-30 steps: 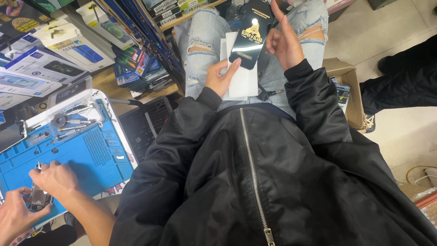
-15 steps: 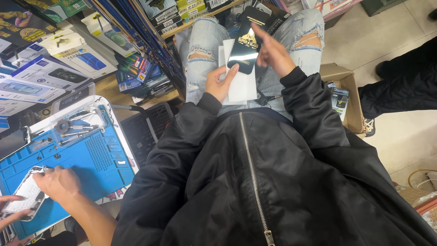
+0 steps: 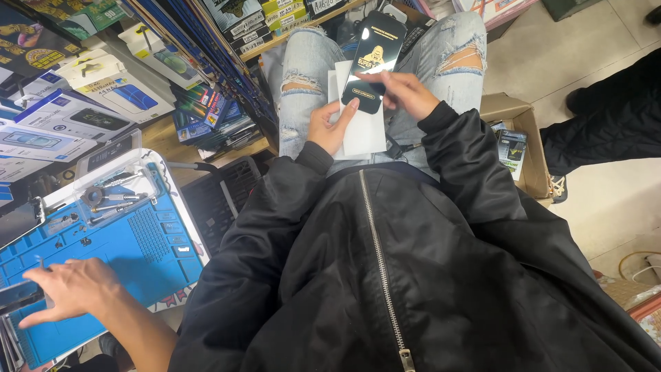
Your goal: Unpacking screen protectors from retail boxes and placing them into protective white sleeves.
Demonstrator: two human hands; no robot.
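I sit in ripped light jeans [image 3: 306,62] and a black zip jacket [image 3: 385,275], looking down at my lap. My left hand [image 3: 329,129] holds a white paper sleeve [image 3: 365,138] against my thigh, fingertips touching the lower end of a glossy black screen-protector pack [image 3: 377,49]. My right hand [image 3: 407,93] grips that black pack from the right side, thumb across its face. The pack lies over the white sleeve and points away from me.
At lower left another person's hand [image 3: 72,289] rests on a blue repair mat [image 3: 148,241] and holds a phone [image 3: 17,296]; small tools [image 3: 103,196] lie on the mat. Boxed accessories [image 3: 103,89] crowd the shelves at left. An open cardboard box [image 3: 516,114] and a dark-clothed leg [image 3: 613,117] are at right.
My right hand came down from above the pack and closed on its side. The pack shifted up over the sleeve. The other person's hand slid left along the blue mat with the phone.
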